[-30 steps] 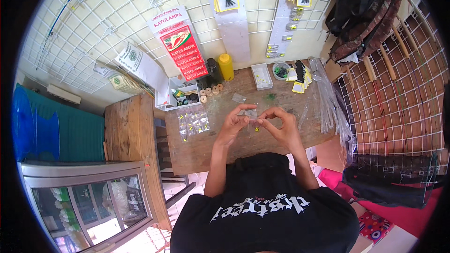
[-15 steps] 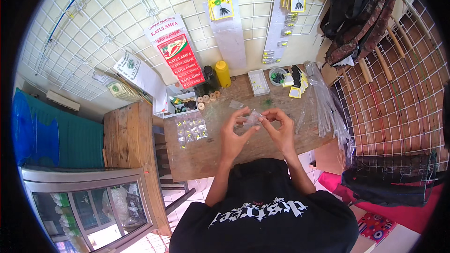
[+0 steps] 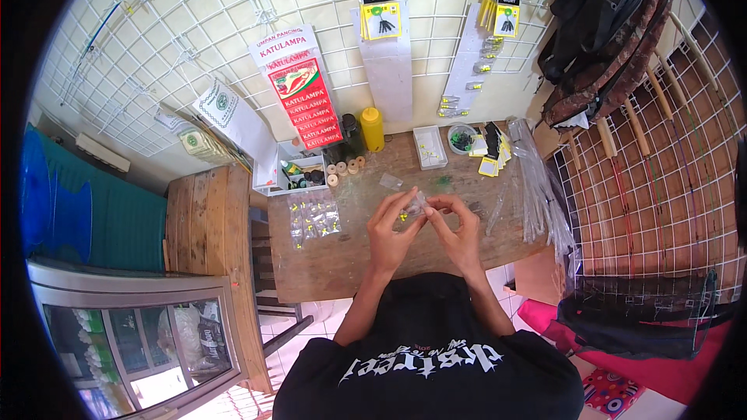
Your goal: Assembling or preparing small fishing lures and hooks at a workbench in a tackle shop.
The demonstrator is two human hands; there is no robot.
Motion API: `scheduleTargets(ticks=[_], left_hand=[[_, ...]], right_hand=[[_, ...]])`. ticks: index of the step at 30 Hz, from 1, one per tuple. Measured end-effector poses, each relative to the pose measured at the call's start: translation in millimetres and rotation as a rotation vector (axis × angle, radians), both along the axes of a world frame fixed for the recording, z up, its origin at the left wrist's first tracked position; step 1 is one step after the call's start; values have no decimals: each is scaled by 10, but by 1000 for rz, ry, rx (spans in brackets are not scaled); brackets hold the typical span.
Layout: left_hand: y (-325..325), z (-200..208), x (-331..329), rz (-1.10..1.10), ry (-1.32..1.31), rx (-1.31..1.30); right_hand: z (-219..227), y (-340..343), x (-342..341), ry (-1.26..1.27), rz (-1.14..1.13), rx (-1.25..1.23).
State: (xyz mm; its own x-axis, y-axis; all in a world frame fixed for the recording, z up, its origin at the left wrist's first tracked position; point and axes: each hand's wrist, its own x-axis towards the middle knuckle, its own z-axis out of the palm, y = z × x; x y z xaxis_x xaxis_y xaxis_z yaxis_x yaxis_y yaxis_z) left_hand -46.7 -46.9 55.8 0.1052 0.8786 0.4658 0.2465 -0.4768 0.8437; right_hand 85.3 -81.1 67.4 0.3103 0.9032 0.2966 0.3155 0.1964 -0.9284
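A small clear plastic bag (image 3: 419, 201) is held up over the wooden table between my two hands. My left hand (image 3: 389, 227) pinches its left side with thumb and fingers. On the bag's right side, the thumb and fingers of my right hand (image 3: 456, 227) are closed. Small yellow pieces (image 3: 403, 216) show by my left fingers, seemingly within the clear plastic. Just beyond my hands lies a flat clear packet (image 3: 391, 181). Several small clear bags with yellow bits (image 3: 315, 218) are laid out in rows to the left.
Along the back stand a white box of bottles (image 3: 289, 176), wooden spools (image 3: 342, 169), a yellow bottle (image 3: 373, 130), a white tray (image 3: 430, 148) and a round tub (image 3: 464, 139). Black-yellow cards (image 3: 492, 152) and long plastic sleeves (image 3: 537, 187) lie right. A wire grid (image 3: 210, 23) covers the wall.
My fingertips have drawn closer together around the bag, and yellow pieces now show beside my left fingers. The whole view has tilted slightly, so the table's back items sit lower.
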Motion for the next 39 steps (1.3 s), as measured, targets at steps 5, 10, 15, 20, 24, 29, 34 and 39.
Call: scheduleTargets(ticks=[5,10,15,20,24,29,34,39], left_hand=[[16,-9,-12,-56,-27,-6],[5,-10,-29,-92,-35,-34],[5,-25,-32,-161,-46,-50],[14,-95,-73,-316,-144,-244],[46,-247,-93,-457,-335,-369],[2,-171,-29,-428,-409,-472],[16,-178,-12,-382,-434,-521],[5,-187,-20,-310,-451,-577]], right_hand=[[-37,-25,64,17,110,-53],[-26,-47,106,-47,167,-68],[-119,-28,108,9,181,-50],[-187,-17,154,85,106,-60],[-188,-15,212,9,80,-49],[-116,-14,260,86,119,-154],[-94,-40,296,15,129,-152],[-77,-32,253,60,89,-145]])
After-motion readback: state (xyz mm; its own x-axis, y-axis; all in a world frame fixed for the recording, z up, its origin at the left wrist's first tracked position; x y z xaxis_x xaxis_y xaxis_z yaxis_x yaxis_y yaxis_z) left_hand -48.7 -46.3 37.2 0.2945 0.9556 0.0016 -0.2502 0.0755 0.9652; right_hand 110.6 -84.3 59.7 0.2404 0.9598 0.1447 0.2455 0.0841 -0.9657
